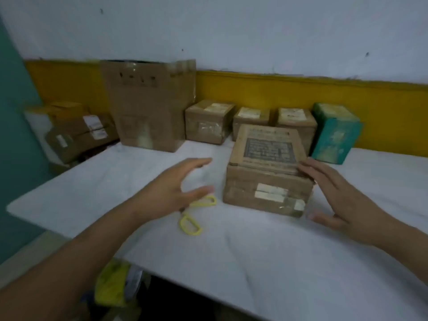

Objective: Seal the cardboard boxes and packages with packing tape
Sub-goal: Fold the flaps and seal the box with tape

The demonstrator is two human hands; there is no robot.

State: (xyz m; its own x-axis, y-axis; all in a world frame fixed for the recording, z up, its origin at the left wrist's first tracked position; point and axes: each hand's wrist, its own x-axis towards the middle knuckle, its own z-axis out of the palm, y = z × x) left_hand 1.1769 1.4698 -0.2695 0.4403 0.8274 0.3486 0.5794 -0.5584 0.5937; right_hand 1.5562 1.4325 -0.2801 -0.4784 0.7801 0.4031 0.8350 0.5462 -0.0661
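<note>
This looks like a small, makeshift parcel-packing room. A table (69,195) under a white sheet (266,251) stands against a white wall (231,31) with a yellow band (301,93), and along that wall sit 3 small taped brown boxes (209,121), 1 tall carton (148,105) and 1 teal box (334,133). Labelled parcels (81,133) lie piled past the table's left end, and yellow-handled scissors (181,224) lie on the sheet.

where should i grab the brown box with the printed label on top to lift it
Take the brown box by its left and right faces, a hand from each side. It sits flat on the table and looks too wide for one hand. The right hand is open beside its right face; the left hand hovers open above the yellow scissors.
</note>
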